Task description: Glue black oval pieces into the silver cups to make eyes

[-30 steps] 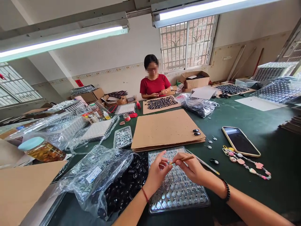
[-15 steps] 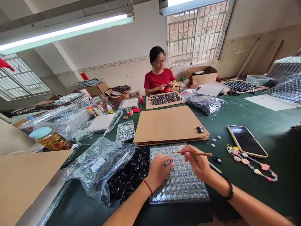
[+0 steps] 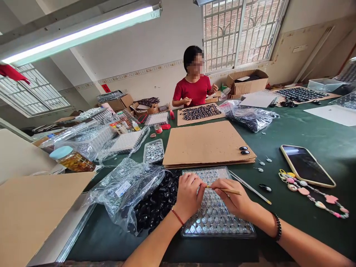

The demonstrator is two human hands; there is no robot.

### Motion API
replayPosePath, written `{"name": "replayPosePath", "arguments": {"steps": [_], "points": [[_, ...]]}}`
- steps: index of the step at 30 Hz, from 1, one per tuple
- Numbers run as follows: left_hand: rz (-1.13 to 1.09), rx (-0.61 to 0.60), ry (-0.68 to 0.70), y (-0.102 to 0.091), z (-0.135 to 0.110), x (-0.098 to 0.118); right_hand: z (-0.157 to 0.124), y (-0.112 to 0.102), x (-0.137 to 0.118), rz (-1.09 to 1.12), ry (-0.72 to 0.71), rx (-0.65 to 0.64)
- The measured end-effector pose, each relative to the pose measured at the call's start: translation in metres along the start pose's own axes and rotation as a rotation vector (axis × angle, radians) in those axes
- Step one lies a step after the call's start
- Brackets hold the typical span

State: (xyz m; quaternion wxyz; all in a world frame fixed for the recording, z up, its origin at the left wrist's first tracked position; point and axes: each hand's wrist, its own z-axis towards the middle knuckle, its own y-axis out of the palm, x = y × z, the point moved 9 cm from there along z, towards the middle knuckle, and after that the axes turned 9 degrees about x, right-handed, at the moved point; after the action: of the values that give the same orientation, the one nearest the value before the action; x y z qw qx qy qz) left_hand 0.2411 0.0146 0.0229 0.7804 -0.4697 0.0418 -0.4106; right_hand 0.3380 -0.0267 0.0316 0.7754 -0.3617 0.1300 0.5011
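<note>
My right hand [image 3: 235, 200] pinches a thin wooden stick [image 3: 226, 190] that lies level, its tip pointing left toward my left hand [image 3: 189, 194]. The left hand's fingers are curled and pinched together at the stick's tip; what they hold is too small to name. Both hands hover over a clear plastic tray [image 3: 215, 218] filled with rows of round silvery pieces. Just left of the tray lies an open clear bag of black beads [image 3: 151, 205].
A stack of cardboard sheets [image 3: 207, 144] with two black beads lies beyond the tray. A phone [image 3: 307, 165] and a beaded charm strap [image 3: 314, 193] lie on the right. A small tub of silver pieces [image 3: 154, 151] and a jar [image 3: 71, 159] stand left. A person in red [image 3: 193, 91] sits across the green table [image 3: 292, 129].
My hands have come back together over the tray, the stick's tip again meeting my left fingers. The view has shifted left and down a little. The person opposite has raised one hand.
</note>
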Motion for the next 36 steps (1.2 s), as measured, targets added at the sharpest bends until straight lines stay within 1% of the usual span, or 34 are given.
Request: {"name": "replayPosePath", "arguments": {"steps": [3,6,8,10,12,14,15,17,20,23,25,26,27,29,30,31,32,33,34,36], "points": [[-0.199,-0.049,-0.144,0.007,0.000,-0.009,-0.002,-0.005,0.002,0.010,0.029,0.074],[-0.503,-0.062,-0.396,0.013,-0.003,-0.023,-0.003,-0.011,0.005,0.034,0.060,0.157],[-0.755,-0.023,-0.571,0.017,-0.007,-0.030,-0.003,-0.015,0.007,0.048,0.077,0.208],[-1.015,0.004,-0.699,0.023,-0.010,-0.030,-0.004,-0.018,0.010,0.063,0.100,0.254],[-1.172,-0.028,-0.773,0.030,-0.012,-0.026,-0.005,-0.019,0.013,0.080,0.130,0.278],[-1.214,-0.079,-0.819,0.036,-0.014,-0.024,-0.006,-0.019,0.015,0.097,0.161,0.284],[-1.214,-0.086,-0.840,0.038,-0.016,-0.025,-0.007,-0.019,0.016,0.106,0.174,0.284],[-1.217,-0.075,-0.869,0.040,-0.017,-0.028,-0.009,-0.019,0.017,0.129,0.197,0.286],[-1.218,-0.066,-0.873,0.044,-0.018,-0.030,-0.009,-0.020,0.019,0.184,0.235,0.305],[-1.150,-0.055,-0.848,0.045,-0.015,-0.036,-0.009,-0.027,0.025,0.251,0.294,0.378],[-1.034,-0.029,-0.792,0.036,-0.008,-0.049,-0.008,-0.033,0.029,0.289,0.325,0.435],[-0.948,0.007,-0.750,0.026,-0.002,-0.061,-0.007,-0.036,0.030,0.303,0.331,0.460],[-0.841,0.066,-0.705,0.013,0.005,-0.075,-0.007,-0.038,0.031,0.313,0.334,0.478],[-0.569,0.264,-0.635,-0.025,0.016,-0.110,-0.005,-0.041,0.033,0.324,0.333,0.500],[-0.411,0.362,-0.629,-0.045,0.019,-0.127,-0.003,-0.041,0.034,0.326,0.333,0.500],[-0.238,0.436,-0.616,-0.061,0.022,-0.141,-0.002,-0.040,0.034,0.328,0.334,0.495],[-0.052,0.492,-0.552,-0.076,0.026,-0.145,-0.001,-0.039,0.036,0.331,0.337,0.489],[0.104,0.515,-0.449,-0.084,0.031,-0.143,0.000,-0.038,0.036,0.335,0.338,0.483],[0.192,0.481,-0.352,-0.082,0.036,-0.137,0.001,-0.037,0.037,0.340,0.337,0.480],[0.235,0.329,-0.207,-0.062,0.042,-0.122,0.004,-0.038,0.038,0.336,0.332,0.482]]}}
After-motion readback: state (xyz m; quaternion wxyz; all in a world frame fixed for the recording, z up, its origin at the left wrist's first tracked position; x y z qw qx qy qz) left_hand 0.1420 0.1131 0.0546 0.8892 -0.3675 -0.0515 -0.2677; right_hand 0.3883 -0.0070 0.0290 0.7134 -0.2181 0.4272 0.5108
